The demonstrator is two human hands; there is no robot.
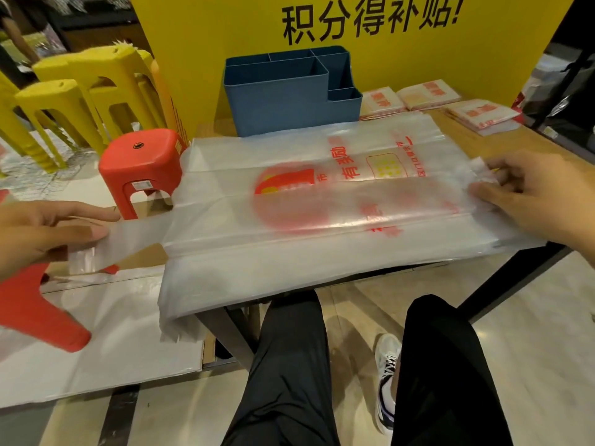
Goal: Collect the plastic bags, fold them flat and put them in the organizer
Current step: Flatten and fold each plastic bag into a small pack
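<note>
A clear plastic bag with red print lies stretched flat across the small wooden table, its near side hanging over the front edge. My left hand pinches the bag's handle strip out past the table's left edge. My right hand grips the bag's bottom end at the right. Behind the bag stands the blue organizer with several compartments, none showing anything inside. Three folded bags lie on the table to the right of the organizer.
A red stool stands left of the table, with yellow stools behind it. More flat plastic bags lie on a low surface at lower left, under a red stool leg. A yellow sign backs the table. My legs are below.
</note>
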